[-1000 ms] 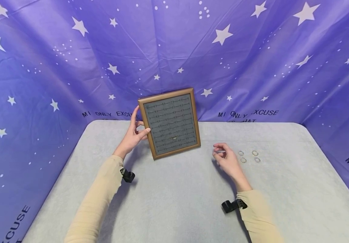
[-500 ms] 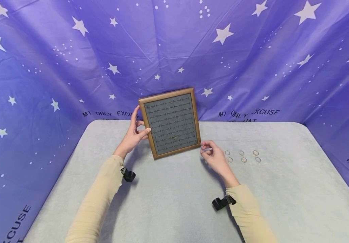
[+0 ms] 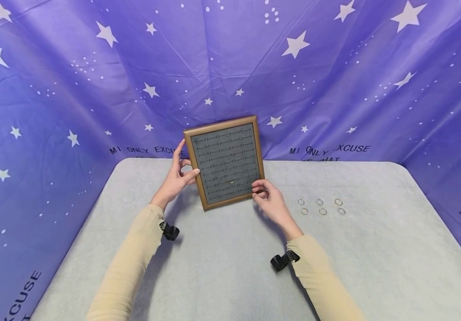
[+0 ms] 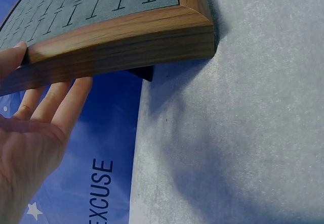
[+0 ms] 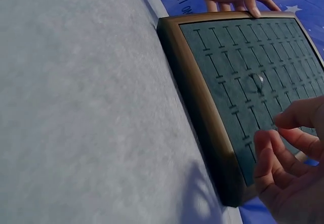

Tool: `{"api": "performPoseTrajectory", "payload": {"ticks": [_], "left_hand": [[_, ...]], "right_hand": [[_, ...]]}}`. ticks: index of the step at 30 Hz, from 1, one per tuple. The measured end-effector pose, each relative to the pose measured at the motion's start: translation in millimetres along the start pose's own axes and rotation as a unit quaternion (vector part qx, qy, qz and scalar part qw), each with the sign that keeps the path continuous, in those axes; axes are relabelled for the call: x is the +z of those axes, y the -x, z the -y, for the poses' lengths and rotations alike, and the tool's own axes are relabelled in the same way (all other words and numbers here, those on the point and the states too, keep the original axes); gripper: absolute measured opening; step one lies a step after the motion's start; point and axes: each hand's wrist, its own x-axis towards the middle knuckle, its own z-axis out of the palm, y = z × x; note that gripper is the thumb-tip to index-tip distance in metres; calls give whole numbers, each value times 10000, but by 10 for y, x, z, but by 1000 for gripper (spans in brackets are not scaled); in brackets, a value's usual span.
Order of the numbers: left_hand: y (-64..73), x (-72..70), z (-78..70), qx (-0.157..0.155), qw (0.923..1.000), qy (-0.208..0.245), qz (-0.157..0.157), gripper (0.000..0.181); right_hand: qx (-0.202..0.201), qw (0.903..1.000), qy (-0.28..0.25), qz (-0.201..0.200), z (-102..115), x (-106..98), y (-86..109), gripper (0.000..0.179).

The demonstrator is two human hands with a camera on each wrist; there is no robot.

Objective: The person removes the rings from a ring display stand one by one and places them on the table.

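A ring display board (image 3: 224, 156) with a wooden frame and dark grey slotted pad stands tilted at the back of the table. My left hand (image 3: 174, 180) grips its left edge, thumb on the front and fingers behind, as the left wrist view shows on the wooden frame (image 4: 126, 44). One ring (image 5: 259, 81) sits in a lower slot of the pad. My right hand (image 3: 273, 204) is at the lower right corner, fingertips before the pad. In the right wrist view its thumb and fingers (image 5: 296, 114) pinch what seems a small ring, mostly hidden.
Several loose rings (image 3: 319, 202) lie in two rows on the grey table cover (image 3: 230, 267), right of the board. Behind the table hangs a purple star-printed cloth (image 3: 214, 58), close to the board's top edge.
My right hand has moved left from beside the loose rings to the board's lower right corner, uncovering the leftmost rings. My left hand and the board have stayed in place.
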Motion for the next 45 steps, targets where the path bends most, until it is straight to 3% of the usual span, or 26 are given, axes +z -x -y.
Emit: {"api": "performPoseTrajectory", "payload": {"ticks": [20,27,30,37,45], "left_hand": [[-8,7,8,136,9999,-81,-36,91],[84,94,-262,6,9999,-121,-63,89],[92,99,-249,31,9999,-113,-96,89],[12,43,-4,54,9999,50,-145,92],[18,42,9,141,9997,-77,-165,92]], "right_hand": [[-335,9960,595,574,223,337,-227,33],[-276,9945,902,462,222,385,-237,22],[-270,9947,899,425,219,397,-237,19],[-328,9964,739,267,192,412,-240,16],[-259,9974,661,-83,177,402,-181,11]]}}
